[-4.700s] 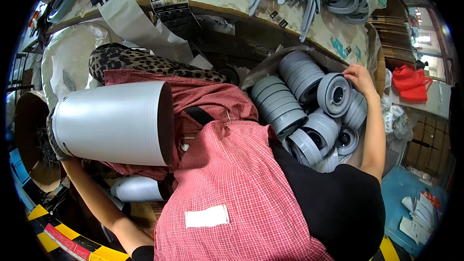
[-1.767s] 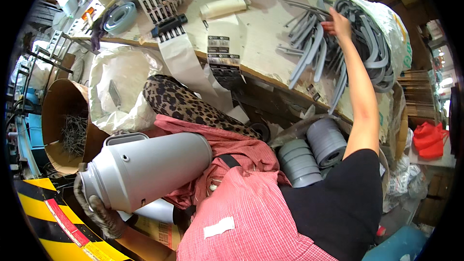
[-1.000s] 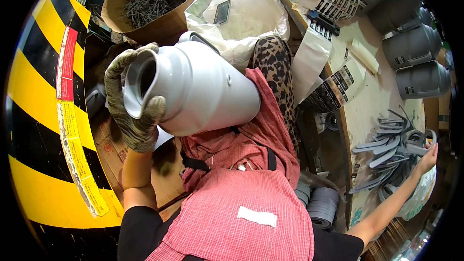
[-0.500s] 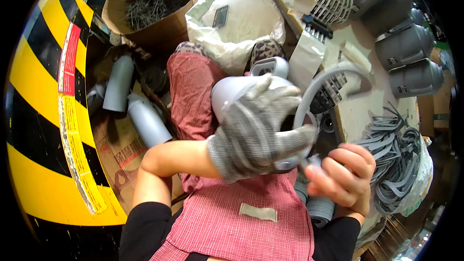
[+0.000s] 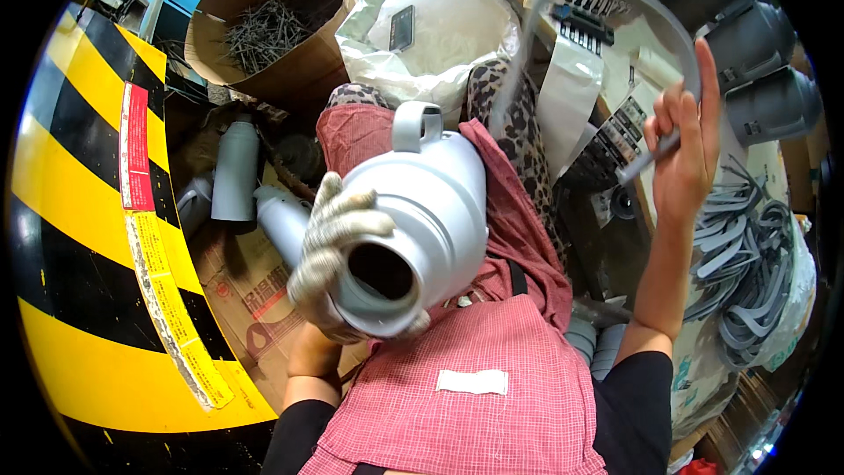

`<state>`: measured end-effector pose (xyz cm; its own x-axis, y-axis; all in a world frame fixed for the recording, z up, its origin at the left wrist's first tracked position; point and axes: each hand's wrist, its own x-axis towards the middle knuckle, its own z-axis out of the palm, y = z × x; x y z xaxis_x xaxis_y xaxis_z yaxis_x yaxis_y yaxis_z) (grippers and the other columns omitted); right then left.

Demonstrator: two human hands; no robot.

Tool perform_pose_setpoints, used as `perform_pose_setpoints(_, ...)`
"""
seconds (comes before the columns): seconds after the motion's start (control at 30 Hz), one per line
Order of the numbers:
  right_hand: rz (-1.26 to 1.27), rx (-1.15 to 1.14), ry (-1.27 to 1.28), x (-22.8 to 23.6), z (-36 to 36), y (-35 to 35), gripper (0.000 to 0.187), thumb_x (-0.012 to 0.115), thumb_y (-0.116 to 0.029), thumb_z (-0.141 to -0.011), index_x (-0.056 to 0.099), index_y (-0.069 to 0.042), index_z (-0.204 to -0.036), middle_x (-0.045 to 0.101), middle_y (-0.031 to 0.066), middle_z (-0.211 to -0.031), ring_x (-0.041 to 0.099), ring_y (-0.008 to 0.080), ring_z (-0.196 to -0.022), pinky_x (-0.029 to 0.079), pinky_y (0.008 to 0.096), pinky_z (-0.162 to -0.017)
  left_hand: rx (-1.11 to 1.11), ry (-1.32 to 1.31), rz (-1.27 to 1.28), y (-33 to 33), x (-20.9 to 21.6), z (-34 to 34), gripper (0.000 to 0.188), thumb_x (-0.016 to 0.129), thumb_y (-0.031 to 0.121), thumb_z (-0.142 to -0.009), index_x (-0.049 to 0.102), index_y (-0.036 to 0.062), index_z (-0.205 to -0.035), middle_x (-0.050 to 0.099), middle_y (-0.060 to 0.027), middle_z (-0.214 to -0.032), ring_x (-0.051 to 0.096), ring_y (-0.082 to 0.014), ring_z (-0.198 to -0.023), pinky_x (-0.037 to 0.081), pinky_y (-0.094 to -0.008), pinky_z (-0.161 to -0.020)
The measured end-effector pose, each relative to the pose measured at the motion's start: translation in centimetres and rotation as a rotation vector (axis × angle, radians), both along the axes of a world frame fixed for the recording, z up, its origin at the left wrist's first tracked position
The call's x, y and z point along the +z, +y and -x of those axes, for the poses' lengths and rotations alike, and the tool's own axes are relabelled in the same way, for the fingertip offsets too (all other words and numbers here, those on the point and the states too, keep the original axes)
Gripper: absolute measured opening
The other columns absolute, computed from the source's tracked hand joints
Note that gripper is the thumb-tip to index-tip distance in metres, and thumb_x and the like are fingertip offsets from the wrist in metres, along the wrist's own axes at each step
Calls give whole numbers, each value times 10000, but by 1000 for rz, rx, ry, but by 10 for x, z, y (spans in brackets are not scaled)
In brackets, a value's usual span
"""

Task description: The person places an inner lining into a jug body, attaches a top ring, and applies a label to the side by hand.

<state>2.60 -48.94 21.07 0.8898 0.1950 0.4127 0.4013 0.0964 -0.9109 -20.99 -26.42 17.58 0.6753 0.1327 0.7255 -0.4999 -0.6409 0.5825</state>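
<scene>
My gloved left hand [image 5: 323,255] wraps round the neck of a grey plastic jug body [image 5: 444,189]. The jug lies tilted over my lap with its dark open mouth facing me and its loop handle [image 5: 408,127] at the far end. Bare and raised at the right, my right hand [image 5: 690,141] pinches a curved grey plastic strip [image 5: 684,22], index finger pointing up. The strip arches up and over to the left, apart from the jug, and its far end is blurred by motion.
More grey strips [image 5: 734,264] lie piled at the right, below several dark grey jugs [image 5: 774,110]. Ahead stand a white-lined bag [image 5: 466,22] and a cardboard box [image 5: 308,66] of thin dark pieces. Left are grey bottle-shaped bodies [image 5: 236,171] and a striped yellow-black panel [image 5: 79,237].
My left hand has moved from across the jug to its neck, and the jug has turned its mouth toward me. My right hand has risen outward, carrying the strip away from the jug.
</scene>
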Motion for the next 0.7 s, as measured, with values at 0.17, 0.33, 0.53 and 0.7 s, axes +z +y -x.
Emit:
perform_pose_setpoints(0.17, -504, 584, 207, -30, 19, 39, 531, 466, -216, -1082, 297, -53, -1558, 443, 11, -903, 307, 11, -480, 297, 170, -406, 127, 55, -85, -14, -10, 5, 1049, 924, 517, -646, 312, 279, -1464, 667, -111, -1226, 604, -329, -1231, 139, -571, -1229)
perform_pose_setpoints(0.33, -734, 479, 620, -37, 47, 55, 594, 495, -163, -1054, 240, -99, -1587, 456, 8, -773, 289, 27, -416, 276, 197, -365, 269, 17, -14, -10, -18, 1, 942, 929, 493, -646, 413, 230, -1389, 694, -110, -1181, 634, -337, -1195, 121, -565, -1230)
perform_pose_setpoints(0.53, -796, 603, 500, -56, 34, 71, 458, 443, -180, -1089, 359, -32, -1515, 422, 16, -923, 302, -7, -511, 289, 153, -410, 226, 118, -71, -15, -14, -1, 899, 918, 488, -667, 410, 219, -1359, 664, -133, -1225, 602, -324, -1237, 114, -549, -1237)
perform_pose_setpoints(0.7, -714, 719, 908, -80, 28, 70, 442, 407, -143, -1096, 329, -16, -1512, 416, 15, -920, 304, 0, -510, 292, 154, -397, 217, -455, 156, -26, -10, -22, 664, 548, 576, -932, 403, 150, -1420, 540, -168, -1287, 490, -354, -1311, 303, -529, -1194)
